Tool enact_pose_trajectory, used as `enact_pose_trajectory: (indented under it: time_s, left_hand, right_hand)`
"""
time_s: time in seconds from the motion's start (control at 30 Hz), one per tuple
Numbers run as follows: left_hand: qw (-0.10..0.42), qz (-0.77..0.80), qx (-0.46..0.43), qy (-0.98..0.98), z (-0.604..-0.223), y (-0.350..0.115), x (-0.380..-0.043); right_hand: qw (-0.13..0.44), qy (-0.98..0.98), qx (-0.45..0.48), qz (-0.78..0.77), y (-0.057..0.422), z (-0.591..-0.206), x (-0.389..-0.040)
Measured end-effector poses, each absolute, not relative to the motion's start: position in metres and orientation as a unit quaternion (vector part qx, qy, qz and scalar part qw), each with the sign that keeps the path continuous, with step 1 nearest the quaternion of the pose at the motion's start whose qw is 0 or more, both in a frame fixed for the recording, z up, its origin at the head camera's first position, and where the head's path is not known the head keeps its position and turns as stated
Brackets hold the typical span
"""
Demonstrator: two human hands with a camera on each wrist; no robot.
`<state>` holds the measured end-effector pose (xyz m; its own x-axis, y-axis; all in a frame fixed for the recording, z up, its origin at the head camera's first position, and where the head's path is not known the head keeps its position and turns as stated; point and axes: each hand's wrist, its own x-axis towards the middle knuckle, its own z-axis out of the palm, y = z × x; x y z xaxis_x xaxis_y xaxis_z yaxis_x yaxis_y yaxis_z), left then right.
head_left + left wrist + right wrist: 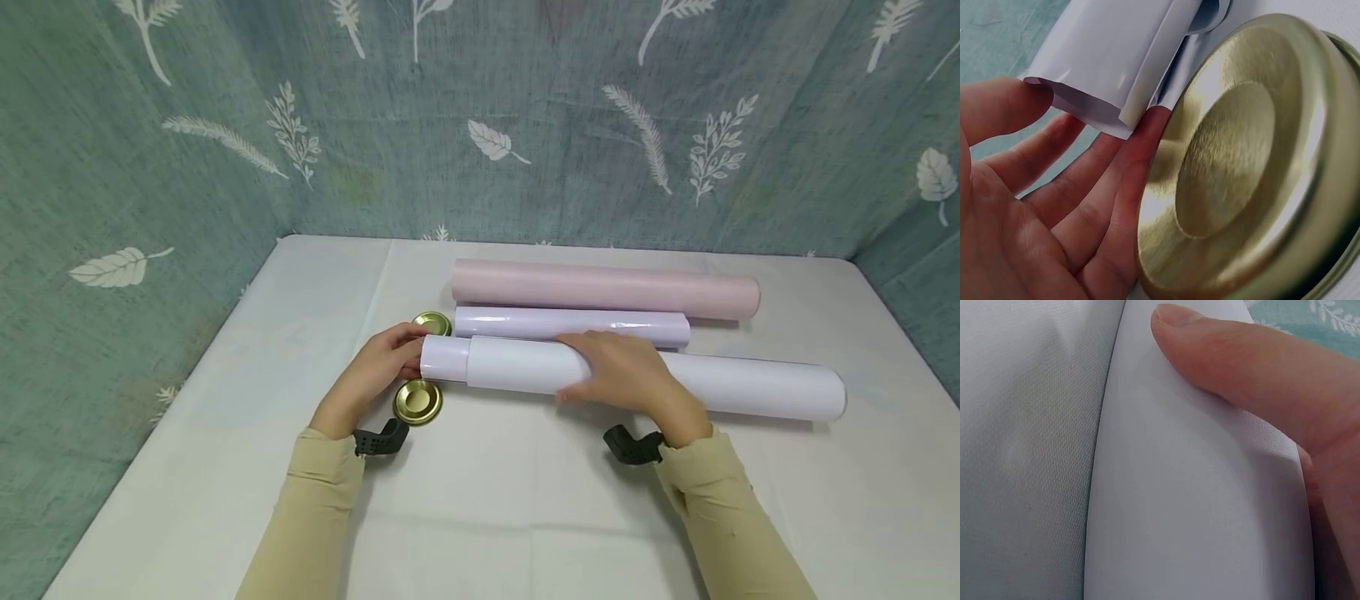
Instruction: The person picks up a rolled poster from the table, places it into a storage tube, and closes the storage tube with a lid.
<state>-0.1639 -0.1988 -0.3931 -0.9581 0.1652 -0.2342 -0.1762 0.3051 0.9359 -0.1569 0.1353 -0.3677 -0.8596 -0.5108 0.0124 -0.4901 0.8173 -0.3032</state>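
Note:
A long white paper roll [757,387] lies crosswise on the table, and a narrower glossy pale-lavender roll [444,358] sticks out of its left end. My right hand [626,371] grips the white roll near its middle, thumb on the near side; the right wrist view shows that thumb [1210,353] against the paper. At the open left end, my left hand [375,367] holds the lavender roll's rim. Its thumb touches one edge and its fingers reach along the other side in the left wrist view. Gold round lids [417,402] sit beside this hand, one nearer and one farther.
Behind the white roll lies another glossy lavender roll [525,322], and beyond it a thicker pink roll [600,287]. The table [480,492] has a white cover. A green leaf-print cloth [420,167] hangs along its back and sides.

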Motion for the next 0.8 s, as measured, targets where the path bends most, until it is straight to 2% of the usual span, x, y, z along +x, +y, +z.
enact_pose_trajectory:
  time_s: [0.8]
  left_hand:
    - [0.160, 0.580, 0.035, 0.798, -0.3921, -0.1950, -0.1627]
  right_hand:
    - [0.042, 0.955, -0.256, -0.145, 0.1348, -0.3690, -0.1582]
